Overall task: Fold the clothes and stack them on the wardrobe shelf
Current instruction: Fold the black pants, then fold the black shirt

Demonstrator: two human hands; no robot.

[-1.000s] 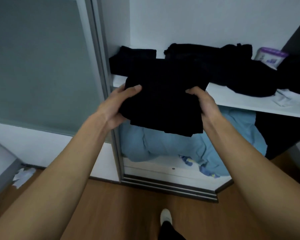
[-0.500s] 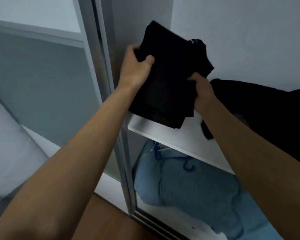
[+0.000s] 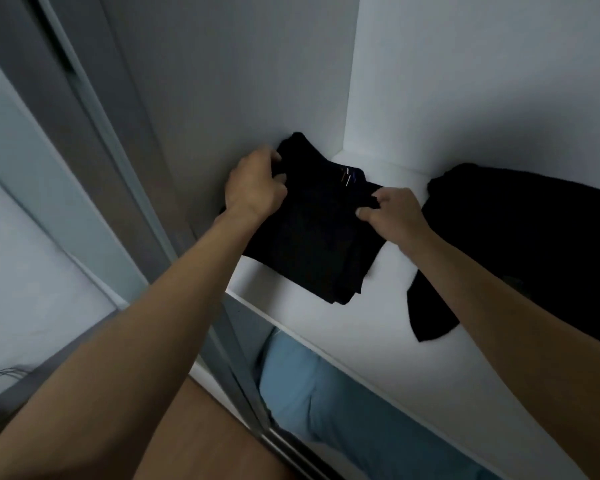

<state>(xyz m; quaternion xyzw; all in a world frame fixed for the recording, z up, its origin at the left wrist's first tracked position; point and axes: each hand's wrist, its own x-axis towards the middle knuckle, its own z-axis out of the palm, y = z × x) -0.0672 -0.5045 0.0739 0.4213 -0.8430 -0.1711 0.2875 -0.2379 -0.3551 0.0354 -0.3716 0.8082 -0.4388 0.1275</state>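
Fingers (image 3: 274,157) of left hand (image 3: 253,185) curled over far left edge of folded black garment (image 3: 312,237); right hand (image 3: 392,209) pinching its right edge between thumb and curled fingers. Garment lying on white wardrobe shelf (image 3: 371,327), in left rear corner against side wall. Probably being set down: folded, placed, not released. Loose black clothes (image 3: 520,244) just beside, apparently unfolded, left to do. Blue fabric (image 3: 329,400) bundled below shelf.

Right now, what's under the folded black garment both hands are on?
The folded black garment lies on the white shelf, bare shelf showing around its near corner. Left hand and right hand grip it. Whether other clothes lie beneath it is hidden.
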